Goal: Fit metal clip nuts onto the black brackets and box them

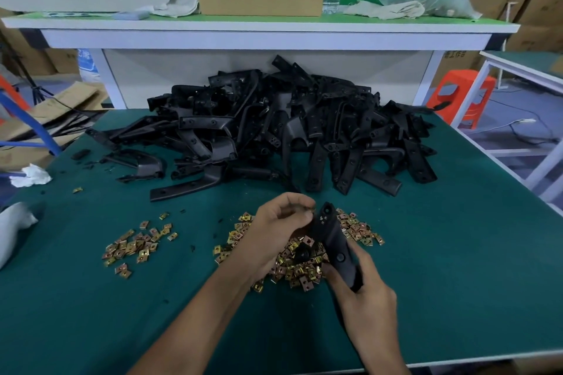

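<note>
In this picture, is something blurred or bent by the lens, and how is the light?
Head view: the shelf edge bows from the wide lens; the left hand and right hand are slightly motion-blurred; light is even, with soft shadows; the black bracket pile loses detail in its darkness.

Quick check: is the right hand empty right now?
No, the right hand grips the lower end of a black bracket, holding it tilted above the clip nut pile.

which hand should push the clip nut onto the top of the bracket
Left. The left hand pinches something small, likely a clip nut, right beside the bracket at its upper end, while the right hand grips the lower end, steadying it.
</note>
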